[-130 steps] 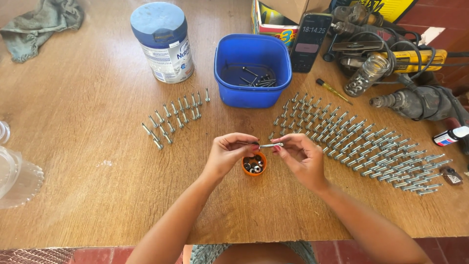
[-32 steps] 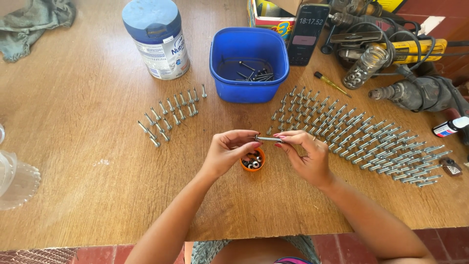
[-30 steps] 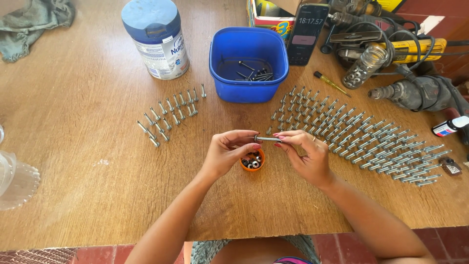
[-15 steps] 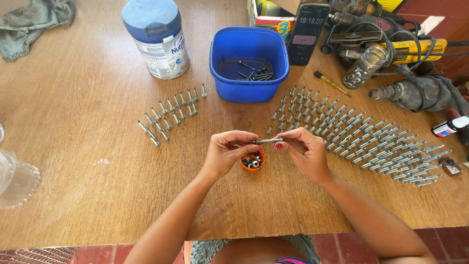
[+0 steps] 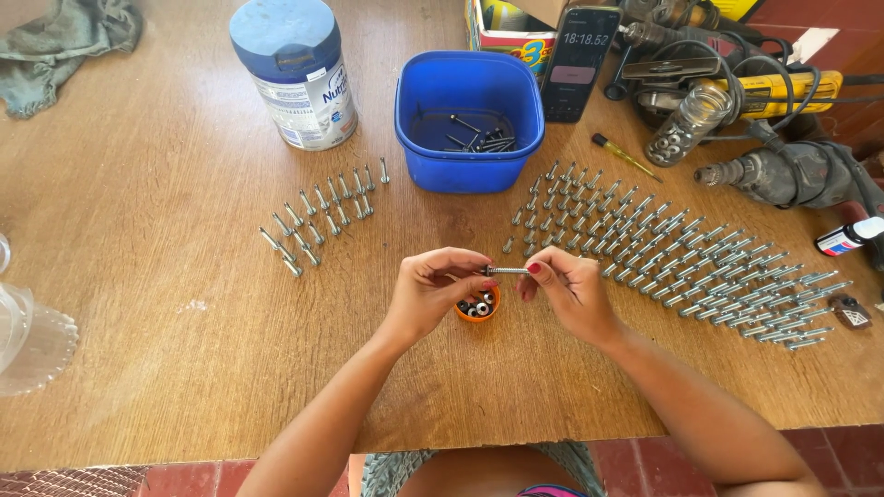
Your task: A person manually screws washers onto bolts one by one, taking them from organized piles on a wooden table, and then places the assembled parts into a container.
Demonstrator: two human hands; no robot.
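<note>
My left hand (image 5: 431,293) and my right hand (image 5: 569,293) hold one metal bolt (image 5: 507,271) level between their fingertips, the left at its head end, the right at the other end. Directly under the bolt sits a small orange cap (image 5: 477,307) holding small nuts. A large field of laid-out bolts (image 5: 672,253) spreads to the right of my hands. A smaller group of bolts (image 5: 322,216) lies in rows to the upper left. A blue plastic tub (image 5: 468,120) with several loose bolts stands behind my hands.
A blue-lidded tin (image 5: 295,74) stands at the back left, a grey cloth (image 5: 69,41) in the far corner. A phone (image 5: 578,63), a small screwdriver (image 5: 622,155), a jar (image 5: 680,129) and power drills (image 5: 783,166) crowd the back right. Clear glassware (image 5: 28,331) sits at the left edge.
Both hands stay on the bolt over the orange cap; the fingers shift slightly along it. Nothing else has moved.
</note>
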